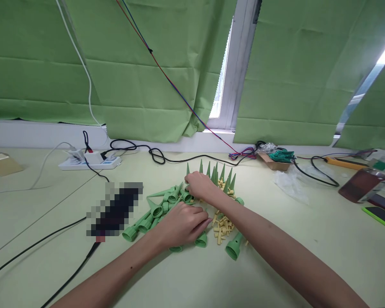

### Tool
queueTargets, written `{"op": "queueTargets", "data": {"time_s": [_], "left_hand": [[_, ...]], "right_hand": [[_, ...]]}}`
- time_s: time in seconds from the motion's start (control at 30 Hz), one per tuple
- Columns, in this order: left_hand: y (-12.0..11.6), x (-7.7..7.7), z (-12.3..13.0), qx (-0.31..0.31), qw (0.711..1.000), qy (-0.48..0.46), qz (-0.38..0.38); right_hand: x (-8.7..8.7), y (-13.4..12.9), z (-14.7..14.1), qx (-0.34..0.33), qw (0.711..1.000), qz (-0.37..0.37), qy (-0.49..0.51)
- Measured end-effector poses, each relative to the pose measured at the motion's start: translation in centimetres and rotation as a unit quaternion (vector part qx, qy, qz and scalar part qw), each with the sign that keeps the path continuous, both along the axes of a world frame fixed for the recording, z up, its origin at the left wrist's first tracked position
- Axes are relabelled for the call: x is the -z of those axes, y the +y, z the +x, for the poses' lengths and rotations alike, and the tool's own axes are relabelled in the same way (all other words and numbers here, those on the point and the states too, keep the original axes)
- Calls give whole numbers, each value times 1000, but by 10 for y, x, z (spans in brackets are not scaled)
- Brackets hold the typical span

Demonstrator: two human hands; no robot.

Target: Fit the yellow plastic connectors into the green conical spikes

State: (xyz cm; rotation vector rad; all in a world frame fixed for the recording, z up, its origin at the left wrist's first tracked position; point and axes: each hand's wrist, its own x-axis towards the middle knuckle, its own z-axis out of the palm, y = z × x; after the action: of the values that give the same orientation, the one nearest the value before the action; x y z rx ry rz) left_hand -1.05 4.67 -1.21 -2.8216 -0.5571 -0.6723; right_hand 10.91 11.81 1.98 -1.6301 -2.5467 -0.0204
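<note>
Green cones: plastic, smooth, matt. Small yellow pieces: plastic, low sheen. Desk: smooth, faint sheen. Curtain: cloth, matt, creased. Power strip: white plastic, smooth. Bag: clear plastic film, crumpled. Small box: cardboard, matt.

Markings: no text, label wording, brand, number or sign is legible on any item in view.
</note>
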Motion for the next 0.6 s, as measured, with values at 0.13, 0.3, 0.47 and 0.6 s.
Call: {"op": "queueTargets", "data": {"time_s": [0.13,0.3,0.47,0.6], "left_hand": [[0,-1,0,3,1000,1,-1],[0,-2,0,4,1000,2,-4],[-1,-1,0,2,1000,4,-10],[0,0,0,2,1000,3,-13]], "right_hand": [[1,0,-1,1,1000,-3,-15],[4,0,-1,-12,999,6,-29],[5,-1,0,-31,999,17,-40],[3,-6,1,-36,998,28,-38]]}}
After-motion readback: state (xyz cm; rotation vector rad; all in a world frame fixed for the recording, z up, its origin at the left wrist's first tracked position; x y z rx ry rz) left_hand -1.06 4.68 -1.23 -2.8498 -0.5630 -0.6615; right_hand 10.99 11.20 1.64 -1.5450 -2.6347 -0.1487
